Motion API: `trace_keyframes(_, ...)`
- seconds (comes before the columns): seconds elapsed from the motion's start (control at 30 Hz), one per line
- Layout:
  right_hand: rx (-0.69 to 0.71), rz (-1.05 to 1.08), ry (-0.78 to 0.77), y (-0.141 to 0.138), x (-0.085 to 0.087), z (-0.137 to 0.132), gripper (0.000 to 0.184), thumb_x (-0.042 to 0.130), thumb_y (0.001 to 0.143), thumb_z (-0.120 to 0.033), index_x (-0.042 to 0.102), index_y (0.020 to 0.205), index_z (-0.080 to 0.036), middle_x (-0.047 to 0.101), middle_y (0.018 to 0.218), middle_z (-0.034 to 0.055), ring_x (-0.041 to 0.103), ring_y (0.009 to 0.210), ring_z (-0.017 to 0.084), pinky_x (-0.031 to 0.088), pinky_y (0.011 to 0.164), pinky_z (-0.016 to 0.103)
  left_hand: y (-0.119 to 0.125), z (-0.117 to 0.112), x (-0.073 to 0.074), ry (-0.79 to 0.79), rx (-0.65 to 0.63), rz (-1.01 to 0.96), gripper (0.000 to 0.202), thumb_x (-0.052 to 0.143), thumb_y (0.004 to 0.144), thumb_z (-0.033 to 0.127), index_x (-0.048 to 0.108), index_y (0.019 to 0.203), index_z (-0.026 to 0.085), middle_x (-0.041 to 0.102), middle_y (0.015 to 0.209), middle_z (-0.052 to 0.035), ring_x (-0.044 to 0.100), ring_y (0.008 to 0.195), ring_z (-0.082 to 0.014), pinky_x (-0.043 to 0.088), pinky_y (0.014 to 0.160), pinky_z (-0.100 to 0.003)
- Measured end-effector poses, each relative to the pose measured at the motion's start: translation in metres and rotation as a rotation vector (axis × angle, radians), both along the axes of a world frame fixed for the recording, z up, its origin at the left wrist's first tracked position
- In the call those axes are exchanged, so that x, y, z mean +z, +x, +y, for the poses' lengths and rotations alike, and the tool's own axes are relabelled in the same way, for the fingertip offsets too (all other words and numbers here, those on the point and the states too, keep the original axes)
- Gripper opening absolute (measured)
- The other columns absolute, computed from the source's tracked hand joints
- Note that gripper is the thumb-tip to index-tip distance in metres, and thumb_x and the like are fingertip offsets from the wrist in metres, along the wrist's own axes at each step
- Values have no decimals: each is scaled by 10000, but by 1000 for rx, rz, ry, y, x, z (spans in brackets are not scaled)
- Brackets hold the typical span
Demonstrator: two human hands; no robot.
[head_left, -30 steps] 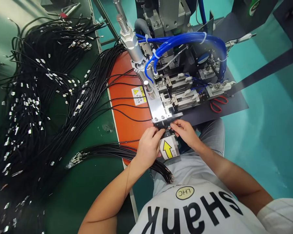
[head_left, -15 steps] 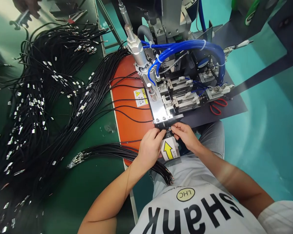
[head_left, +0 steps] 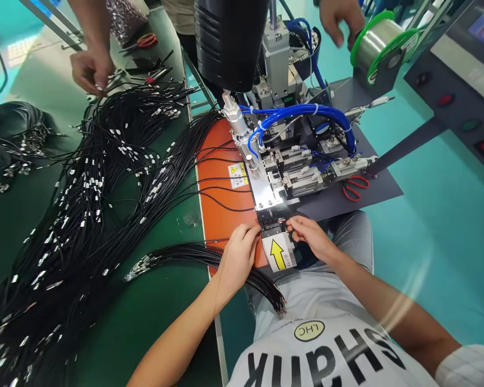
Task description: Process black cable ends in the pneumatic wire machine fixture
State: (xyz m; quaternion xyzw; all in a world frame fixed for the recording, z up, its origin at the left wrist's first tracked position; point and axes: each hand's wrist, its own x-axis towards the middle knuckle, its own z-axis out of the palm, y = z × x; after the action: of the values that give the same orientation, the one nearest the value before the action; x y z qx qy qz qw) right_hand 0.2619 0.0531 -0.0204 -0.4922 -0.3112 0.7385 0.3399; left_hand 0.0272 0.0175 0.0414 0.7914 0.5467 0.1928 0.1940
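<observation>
My left hand (head_left: 239,253) is closed in a pinch at the left side of the black feed track (head_left: 271,227) on the machine's front end. A black cable (head_left: 216,241) runs into its fingers from the left. Across the track, my right hand (head_left: 308,234) has its thumb and forefinger pinched together by the track's right edge. Whatever is between those fingertips is too small to make out. Just below the track sits a white label with a yellow arrow (head_left: 278,254). A bundle of black cables (head_left: 181,252) passes under my left wrist, its bare ends (head_left: 280,307) over my lap.
Heaped black cables (head_left: 92,188) with shiny terminals cover the green table (head_left: 173,317) at left. Several cables cross the orange board (head_left: 221,201) into the machine (head_left: 262,185). Red-handled scissors (head_left: 355,188) lie at right. Another person's hands (head_left: 92,70) reach over the cables and near the wire spool (head_left: 381,45).
The view has tilted upward, showing more of the other person and the spool. My hands have drawn apart, the left one shifting left and uncovering more of the track.
</observation>
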Motion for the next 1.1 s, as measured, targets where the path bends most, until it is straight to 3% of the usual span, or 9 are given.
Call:
trace_keyframes(0.23, -36, -34, -52, 9, -17, -19, 388, 739, 779, -528, 680, 936, -178, 619, 855, -6, 492, 577, 72, 341, 577, 241, -16, -32, -11, 123, 70, 166, 537, 414, 947, 72, 447, 1460, 227, 572, 1354, -146, 538, 1253, -280, 522, 1039, -501)
trace_keyframes(0.83, -87, -27, -73, 4, -30, -38, 407, 778, 726, -549, 666, 862, -182, 604, 795, -17, 482, 588, 75, 374, 624, 252, -13, -37, -17, 131, 147, 195, 518, 374, 974, 109, 455, 1468, 242, 575, 1374, -127, 513, 1322, -270, 497, 1104, -485)
trace_keyframes(0.93, -93, -32, -78, 5, -29, -38, 420, 793, 707, -551, 669, 860, -180, 607, 787, -18, 484, 584, 74, 375, 615, 249, -10, -29, -15, 98, 157, 216, 495, 364, 994, 160, 428, 1481, 226, 540, 1427, -140, 492, 1349, -280, 495, 1101, -493)
trace_keyframes(1.1, -88, -45, -79, 9, -29, -40, 421, 802, 707, -544, 672, 880, -184, 607, 794, -22, 489, 595, 71, 379, 609, 238, 1, 6, -2, 43, 221, 257, 446, 363, 1015, 255, 457, 1433, 134, 484, 1482, -177, 457, 1378, -311, 484, 1094, -501)
